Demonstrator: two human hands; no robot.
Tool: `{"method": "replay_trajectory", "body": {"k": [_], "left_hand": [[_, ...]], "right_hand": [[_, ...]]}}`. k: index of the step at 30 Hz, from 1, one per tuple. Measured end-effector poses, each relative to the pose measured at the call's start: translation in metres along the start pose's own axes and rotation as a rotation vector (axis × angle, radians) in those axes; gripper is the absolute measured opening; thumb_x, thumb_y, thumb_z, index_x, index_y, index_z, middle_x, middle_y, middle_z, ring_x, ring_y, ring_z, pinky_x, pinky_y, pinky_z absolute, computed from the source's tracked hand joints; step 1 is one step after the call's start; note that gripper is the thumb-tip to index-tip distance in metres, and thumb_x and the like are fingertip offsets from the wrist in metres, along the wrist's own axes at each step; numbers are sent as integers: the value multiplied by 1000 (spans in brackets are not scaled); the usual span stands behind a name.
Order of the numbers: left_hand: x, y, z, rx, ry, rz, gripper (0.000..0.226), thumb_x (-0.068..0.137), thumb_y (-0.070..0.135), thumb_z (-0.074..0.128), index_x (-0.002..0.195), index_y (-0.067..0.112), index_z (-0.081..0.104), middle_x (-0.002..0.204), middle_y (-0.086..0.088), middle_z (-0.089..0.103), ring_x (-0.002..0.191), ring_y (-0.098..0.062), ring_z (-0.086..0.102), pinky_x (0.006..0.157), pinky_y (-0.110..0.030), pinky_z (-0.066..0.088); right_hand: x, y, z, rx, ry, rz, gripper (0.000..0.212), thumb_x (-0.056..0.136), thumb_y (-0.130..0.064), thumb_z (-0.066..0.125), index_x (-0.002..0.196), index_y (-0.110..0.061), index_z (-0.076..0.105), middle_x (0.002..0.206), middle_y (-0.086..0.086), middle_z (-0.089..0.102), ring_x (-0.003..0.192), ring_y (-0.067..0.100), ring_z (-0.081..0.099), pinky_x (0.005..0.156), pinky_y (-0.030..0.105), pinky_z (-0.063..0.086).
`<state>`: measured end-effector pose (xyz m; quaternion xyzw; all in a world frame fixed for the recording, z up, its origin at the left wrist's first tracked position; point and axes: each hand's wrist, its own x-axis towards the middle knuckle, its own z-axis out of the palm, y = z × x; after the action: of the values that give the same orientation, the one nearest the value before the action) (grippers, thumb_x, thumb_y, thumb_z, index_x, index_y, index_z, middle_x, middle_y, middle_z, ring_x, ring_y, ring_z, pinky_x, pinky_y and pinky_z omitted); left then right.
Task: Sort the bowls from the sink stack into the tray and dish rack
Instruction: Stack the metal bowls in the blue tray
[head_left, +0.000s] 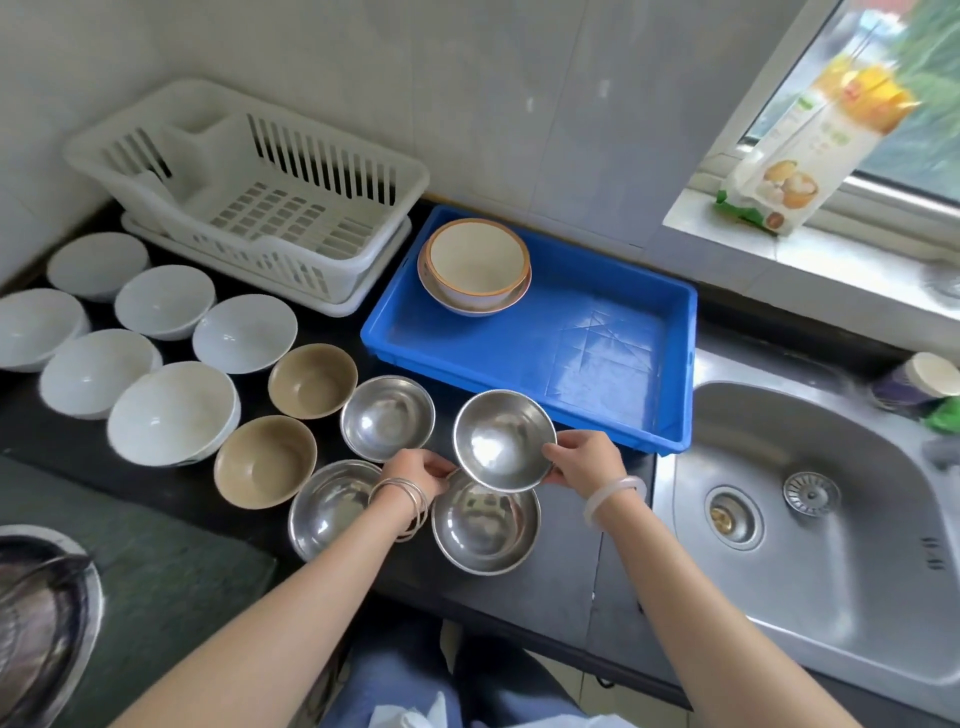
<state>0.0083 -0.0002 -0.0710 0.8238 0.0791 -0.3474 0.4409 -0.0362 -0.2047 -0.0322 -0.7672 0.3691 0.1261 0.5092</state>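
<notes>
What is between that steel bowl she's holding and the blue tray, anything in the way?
Nothing visible blocks it. The steel bowl, held by the left hand and right hand, is right beside the near wall of the blue tray. Only that low wall must be cleared. Inside, the stacked bowls occupy the far left corner.

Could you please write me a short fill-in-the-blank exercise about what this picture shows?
1. Both hands hold a ____ bowl by its rim.
2. The white dish rack holds ____ bowls.
3. The stacked cream bowls sit in the ____ tray.
4. The two brown bowls stand ____ the white and the steel bowls.

Missing words: steel; no; blue; between
</notes>
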Motion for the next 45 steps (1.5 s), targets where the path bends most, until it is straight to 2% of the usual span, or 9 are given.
{"method": "replay_trajectory", "body": {"k": [6,11,14,20,24,27,38,42,45], "left_hand": [[6,6,9,-203,21,5,15,80,2,64,84,16,68,94,-12,71,94,-28,66,89,-44,54],[2,7,14,-512,7,-118,13,89,9,55,98,9,64,85,-5,63,79,-18,61,63,-30,53],[-2,5,16,-548,-10,-138,14,89,9,56,101,11,62,87,-5,62,81,-19,59,62,-31,52],[-2,3,20,-554,-46,-136,23,87,1,58,109,8,59,97,-7,61,86,-21,60,61,-32,53],[-2,1,18,-556,-80,-148,18,87,5,58,104,14,58,90,-3,63,76,-18,62,54,-29,53],[-3,3,18,-545,-111,-154,13,89,10,57,98,19,57,84,-1,64,69,-16,64,49,-26,54],[13,84,4,-555,-146,15,14,89,14,57,103,12,55,87,-4,63,72,-16,62,58,-27,56],[38,134,11,-562,-126,37,20,92,14,53,111,8,54,82,-4,57,67,-15,57,54,-25,56],[64,163,23,-575,-105,53,28,93,10,49,120,3,52,91,-7,56,68,-14,54,73,-33,53]], "right_hand": [[-17,26,-6,-148,110,-50,10,79,-11,63,73,-8,70,69,7,73,59,14,71,74,37,60],[-19,38,2,-179,141,-40,7,77,-15,65,75,-11,69,73,5,71,71,22,70,76,42,59],[-18,42,9,-133,146,-39,6,77,-18,69,78,-12,69,77,4,72,75,23,69,77,42,58],[-18,55,12,-62,193,-43,16,72,-24,79,78,-22,64,69,-4,63,62,17,63,68,36,59],[-13,66,12,153,68,73,27,79,-27,74,104,-22,67,85,3,64,62,14,63,58,23,57],[-12,68,16,335,-72,180,29,86,-26,66,114,-19,64,100,12,68,74,24,68,65,31,60],[17,12,-32,502,-14,23,24,87,-22,65,106,-9,68,85,6,68,61,20,67,53,25,57],[52,-23,-62,468,14,-2,28,89,-27,62,113,-13,63,101,5,64,65,22,63,51,20,55],[83,-37,-79,457,27,-24,33,91,-29,58,118,-11,62,110,7,63,67,22,64,51,18,55]]}}
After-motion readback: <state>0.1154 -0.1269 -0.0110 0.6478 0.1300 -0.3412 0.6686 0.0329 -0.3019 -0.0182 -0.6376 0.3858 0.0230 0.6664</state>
